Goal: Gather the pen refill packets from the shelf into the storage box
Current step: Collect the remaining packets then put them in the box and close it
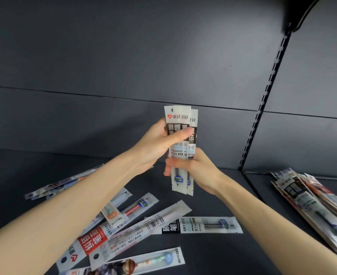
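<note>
A small bundle of pen refill packets (180,118) stands upright above the dark shelf, white with black labels. My left hand (159,141) grips its upper half, thumb across the front. My right hand (195,169) holds its lower half from the right side. Several loose refill packets (136,231) lie scattered on the shelf (213,255) below my arms, one with a red label (92,240), one lying flat with a black label (201,225). No storage box is in view.
A stack of more packets (312,203) lies at the right on the neighbouring shelf section, past a slotted upright rail (263,108). A few packets (60,185) lie at the far left. The dark back panel (124,66) rises behind.
</note>
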The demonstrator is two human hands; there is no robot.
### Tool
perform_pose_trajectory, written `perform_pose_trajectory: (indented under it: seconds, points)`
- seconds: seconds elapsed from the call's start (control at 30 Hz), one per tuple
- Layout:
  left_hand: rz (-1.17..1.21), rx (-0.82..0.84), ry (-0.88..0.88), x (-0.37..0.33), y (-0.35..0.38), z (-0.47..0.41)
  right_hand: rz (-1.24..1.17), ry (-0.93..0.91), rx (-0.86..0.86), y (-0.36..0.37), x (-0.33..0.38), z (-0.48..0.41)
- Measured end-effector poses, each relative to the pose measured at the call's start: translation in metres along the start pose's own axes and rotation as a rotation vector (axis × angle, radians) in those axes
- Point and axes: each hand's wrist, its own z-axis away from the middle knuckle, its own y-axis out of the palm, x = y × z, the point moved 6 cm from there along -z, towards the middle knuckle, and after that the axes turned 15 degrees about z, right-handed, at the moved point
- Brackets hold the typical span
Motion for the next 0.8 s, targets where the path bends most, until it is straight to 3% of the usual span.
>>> perform_pose_trajectory:
  seconds: [0.1, 0.37, 0.5, 0.67, 0.8]
  points:
    - [-0.063, 0.046, 0.01, -0.004, 0.012, 0.012, -0.047, -0.019, -0.072, -0.017, 0.004, 0.018]
    - [-0.345, -0.052, -0.062, 0.033, 0.013, 0.073, -0.17, 0.089, -0.158, -0.036, -0.018, 0.085]
    - [-0.613, -0.018, -0.12, 0.046, 0.015, 0.107, -0.198, 0.083, -0.141, -0.034, -0.019, 0.108]
    - [-1.204, -0.128, -0.19, 0.052, 0.022, 0.133, -0.185, 0.045, -0.075, -0.027, -0.019, 0.135]
    - [-1.228, -0.203, -0.244, 0.055, 0.016, 0.143, -0.265, 0.045, -0.056, -0.026, -0.022, 0.142]
